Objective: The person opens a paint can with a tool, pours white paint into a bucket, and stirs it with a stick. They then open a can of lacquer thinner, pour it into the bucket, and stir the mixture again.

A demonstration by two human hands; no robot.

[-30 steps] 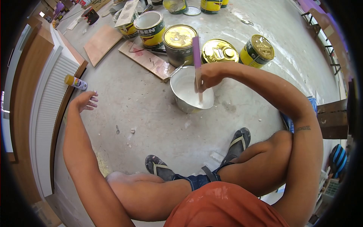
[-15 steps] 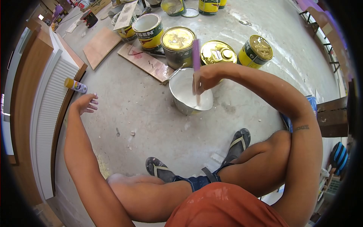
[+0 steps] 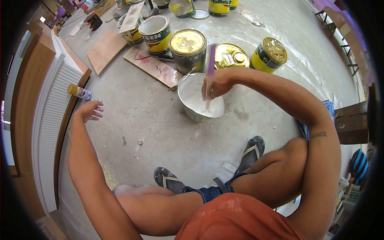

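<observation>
My right hand is wrapped round a stirring stick with a purple upper part, blurred by motion. Its lower end reaches into the white paint inside a pale bucket on the concrete floor. How deep the tip goes is hidden by the paint. At the left, my left hand is held out with its fingers apart and nothing in it. Just beyond those fingers stands a spray can with a yellow cap, beside the white ribbed panel.
Behind the bucket are a closed paint can, a gold-lidded can and another can to the right. An open can and wooden boards lie further left. My sandaled feet rest in front.
The stick has changed its tilt: its purple top leans more to the right, and its lower end has shifted slightly left in the paint. My left hand has barely moved.
</observation>
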